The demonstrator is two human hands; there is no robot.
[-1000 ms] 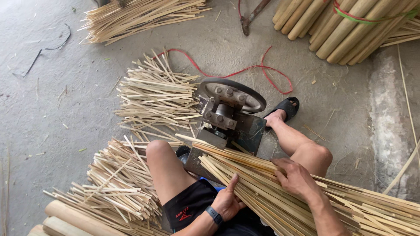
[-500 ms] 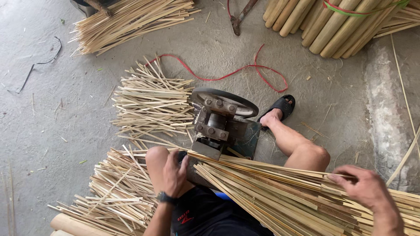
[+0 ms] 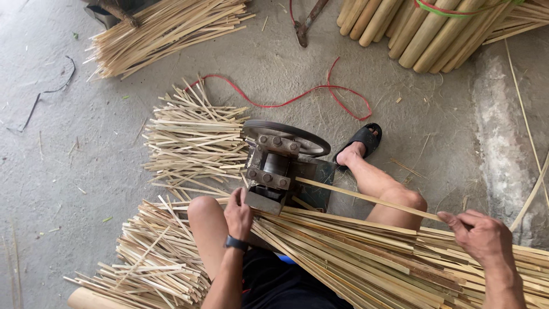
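1. The right hand [image 3: 483, 237] sits at the near right, fingers curled and pinching the near end of a single long, thin, pale bamboo strip [image 3: 366, 197] between thumb and fingertips.
2. That strip runs leftward and slightly away from the hand, above the right knee, and its far end meets the small grey metal splitting machine with a dark round wheel [image 3: 280, 163] at the scene's middle.
3. The left hand [image 3: 239, 213], with a dark watch on its wrist, rests just beside the machine's near left corner; its fingers are loosely closed and lie on the ends of the strips there, though whether they grip any one strip I cannot tell.
4. Under both forearms lies a thick bundle of long tan bamboo strips [image 3: 366, 257], spread across the lap from the machine toward the near right edge.
5. Left of the machine, a loose heap of short split bamboo slivers [image 3: 194, 143] covers the grey concrete floor [image 3: 68, 171]; a second heap [image 3: 151, 257] lies nearer, beside the left knee.
6. A foot in a black sandal [image 3: 360, 142] rests just right of the machine.
7. A red cord [image 3: 297, 100] loops on the floor beyond the wheel.
8. At the far right lie round, thick bamboo poles [image 3: 423, 28]; at the far left, another pile of strips [image 3: 166, 28].
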